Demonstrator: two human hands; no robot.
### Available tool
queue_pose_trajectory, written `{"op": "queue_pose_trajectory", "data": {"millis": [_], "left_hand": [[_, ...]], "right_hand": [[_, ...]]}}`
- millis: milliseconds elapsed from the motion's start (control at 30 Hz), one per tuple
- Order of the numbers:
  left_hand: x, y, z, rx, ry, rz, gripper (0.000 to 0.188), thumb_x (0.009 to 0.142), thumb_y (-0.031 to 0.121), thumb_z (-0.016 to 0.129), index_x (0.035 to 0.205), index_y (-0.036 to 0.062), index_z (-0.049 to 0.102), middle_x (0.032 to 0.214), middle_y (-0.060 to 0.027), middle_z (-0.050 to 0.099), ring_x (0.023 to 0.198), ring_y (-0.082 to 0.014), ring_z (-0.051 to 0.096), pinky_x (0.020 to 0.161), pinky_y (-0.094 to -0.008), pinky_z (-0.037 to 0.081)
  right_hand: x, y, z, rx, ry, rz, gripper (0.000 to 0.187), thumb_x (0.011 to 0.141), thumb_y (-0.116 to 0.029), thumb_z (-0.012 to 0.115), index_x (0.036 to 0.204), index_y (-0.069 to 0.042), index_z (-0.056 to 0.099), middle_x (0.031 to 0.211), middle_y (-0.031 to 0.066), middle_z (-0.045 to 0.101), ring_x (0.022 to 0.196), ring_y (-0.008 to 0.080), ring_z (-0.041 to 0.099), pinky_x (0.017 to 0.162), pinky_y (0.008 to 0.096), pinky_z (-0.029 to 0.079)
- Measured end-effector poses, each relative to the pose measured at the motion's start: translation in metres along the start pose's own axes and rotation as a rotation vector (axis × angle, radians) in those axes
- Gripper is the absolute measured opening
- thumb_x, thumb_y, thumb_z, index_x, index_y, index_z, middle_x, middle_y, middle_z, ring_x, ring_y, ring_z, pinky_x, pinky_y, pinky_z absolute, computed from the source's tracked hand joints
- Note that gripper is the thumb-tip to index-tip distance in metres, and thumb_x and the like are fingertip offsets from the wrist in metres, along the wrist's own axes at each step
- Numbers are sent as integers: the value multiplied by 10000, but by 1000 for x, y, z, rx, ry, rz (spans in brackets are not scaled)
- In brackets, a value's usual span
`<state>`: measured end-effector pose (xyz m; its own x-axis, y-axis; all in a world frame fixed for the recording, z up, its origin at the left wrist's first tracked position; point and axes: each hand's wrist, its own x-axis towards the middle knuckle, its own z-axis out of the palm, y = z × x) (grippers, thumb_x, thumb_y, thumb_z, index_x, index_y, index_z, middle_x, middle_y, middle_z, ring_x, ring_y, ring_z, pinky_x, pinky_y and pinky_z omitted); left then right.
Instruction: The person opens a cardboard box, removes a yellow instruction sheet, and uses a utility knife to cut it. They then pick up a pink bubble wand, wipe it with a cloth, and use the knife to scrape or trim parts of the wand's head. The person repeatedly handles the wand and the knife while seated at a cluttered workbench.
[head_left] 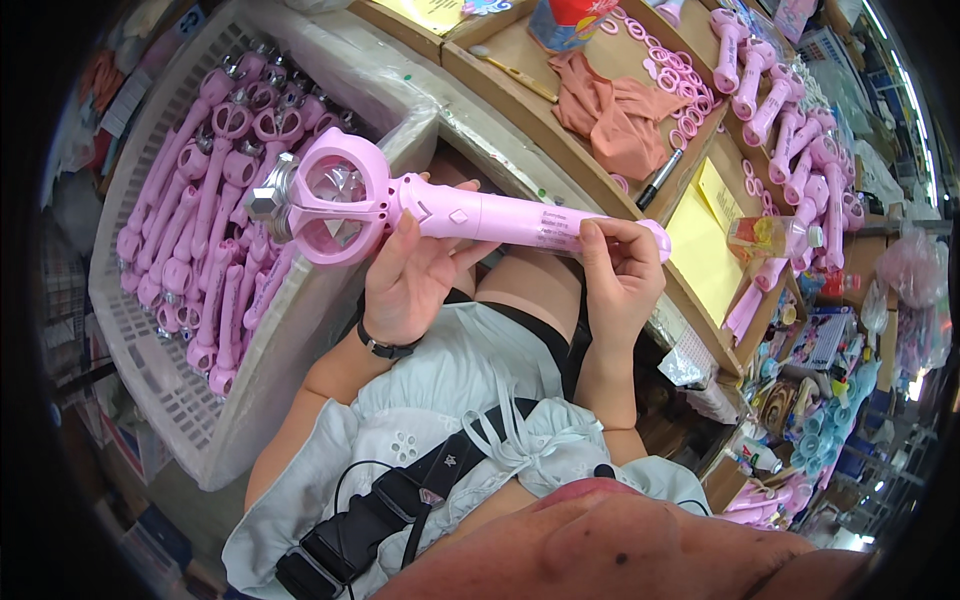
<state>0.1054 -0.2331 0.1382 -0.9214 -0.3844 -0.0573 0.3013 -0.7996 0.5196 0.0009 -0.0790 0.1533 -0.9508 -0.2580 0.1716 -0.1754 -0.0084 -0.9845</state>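
A pink toy wand lies nearly level across my lap, held between both hands. Its ring-shaped head, at the left, has a clear faceted gem in the middle and a silver knob at the tip. My left hand supports the neck just below the head, thumb in front and fingers behind. Near the handle's far end, my right hand pinches it between thumb and bent fingers. Small dark print runs along the handle beside my right thumb.
At left, a white plastic basket holds many similar wands. The wooden tray table carries pink rings, an orange cloth, a black marker, yellow paper and a bottle. More pink wand parts line its right side.
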Motion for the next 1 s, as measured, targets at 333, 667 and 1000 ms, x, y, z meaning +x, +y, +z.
{"op": "queue_pose_trajectory", "data": {"millis": [333,667,1000], "left_hand": [[0,-2,0,52,-7,15,520,940,396,412,1379,153,277,1398,-193,326,1302,-339,328,1050,-549,288],[-4,-4,2,48,-69,69,538,941,333,455,1391,166,212,1378,-192,335,1288,-351,342,1062,-525,282],[8,25,-6,197,-179,220,674,876,346,568,1385,105,199,1310,-248,406,1234,-409,401,1051,-515,290]], "right_hand": [[-1,5,0,-5,2,4,97,827,-40,665,888,-1,601,780,-9,605,598,-3,467,524,131,371],[-8,1,7,-411,57,-199,242,764,-100,741,917,1,583,695,11,564,547,20,448,481,156,356],[6,4,-40,-755,186,-103,636,675,-221,800,1196,-17,496,950,95,498,820,201,486,739,307,430]]}}
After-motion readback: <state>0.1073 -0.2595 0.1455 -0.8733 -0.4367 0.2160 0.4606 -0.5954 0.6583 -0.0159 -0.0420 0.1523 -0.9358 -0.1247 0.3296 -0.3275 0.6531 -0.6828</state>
